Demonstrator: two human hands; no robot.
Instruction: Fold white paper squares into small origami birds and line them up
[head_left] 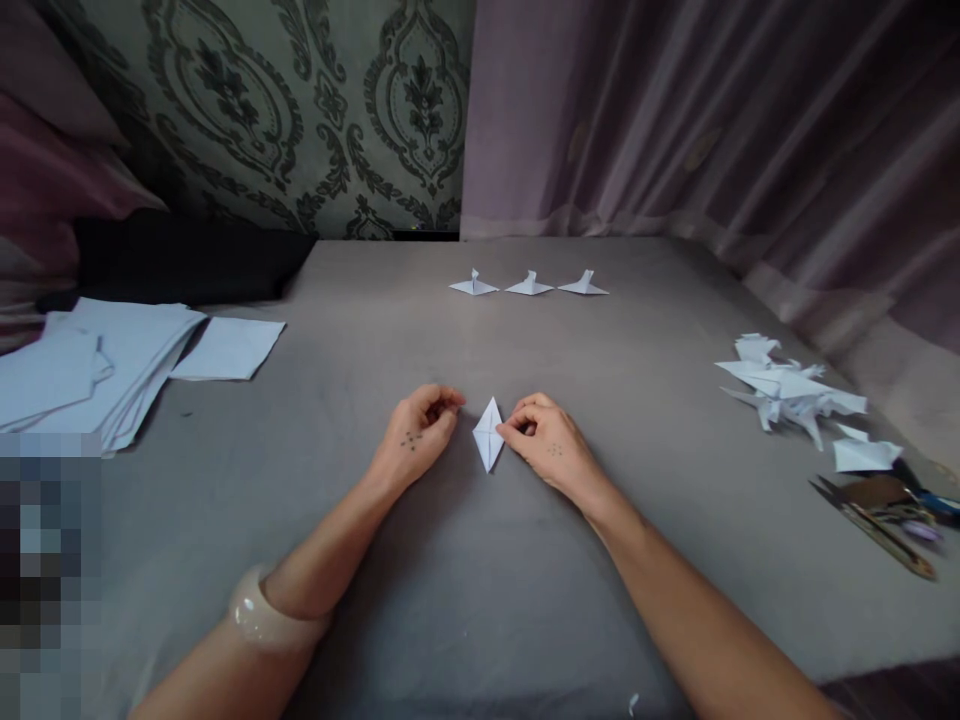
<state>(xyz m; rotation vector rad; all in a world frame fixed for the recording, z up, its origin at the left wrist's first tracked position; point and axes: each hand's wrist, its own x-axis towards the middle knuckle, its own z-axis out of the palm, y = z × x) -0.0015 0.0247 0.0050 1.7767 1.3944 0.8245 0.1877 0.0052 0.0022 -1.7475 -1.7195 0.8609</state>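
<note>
A small white folded paper diamond [488, 436] lies on the grey cloth between my hands, its long points toward and away from me. Crease lines cross its face. My right hand [550, 440] pinches its right corner between thumb and forefinger. Just left of the paper, my left hand [420, 430] is loosely closed, thumb near the curled fingers, and no object shows in it. It stays apart from the paper. A pale bracelet [274, 610] circles my left wrist.
Three folded paper birds [529, 284] stand in a row at the back. White sheets [135, 350] are stacked at left beside black fabric [187, 255]. On the right are a heap of folded paper [795, 388], another folded piece [866, 452] and scissors [874, 525].
</note>
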